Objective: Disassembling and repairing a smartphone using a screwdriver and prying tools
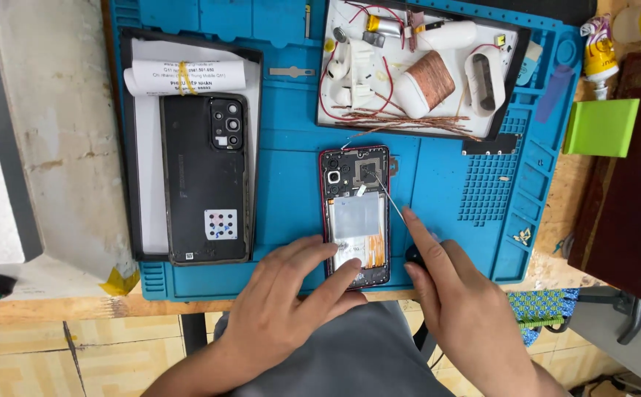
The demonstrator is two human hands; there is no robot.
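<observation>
an opened phone (pixel 357 215), back cover off, lies on a blue repair mat (pixel 291 184) with its long axis running straight away from the person, camera end far and bottom end at the near edge of the mat. the left hand (pixel 291 290) rests flat on the mat and phone, fingers spread, two fingertips pressing on the lower part of the battery. the right hand (pixel 453 294) sits just right of the phone, closed in a pinch on a thin metal tool (pixel 387 195) whose tip slants up and left onto the board near the camera end. both hands are close; the left one touches the phone itself. to the left, well apart, a second dark phone (pixel 204 176) lies back up in a black tray (pixel 140 147) with a rolled paper slip. beyond, a white tray (pixel 508 73) holds a copper coil (pixel 431 79), white parts and loose wires. a green block (pixel 601 126) stands on the worktop (pixel 578 184) at the right.
</observation>
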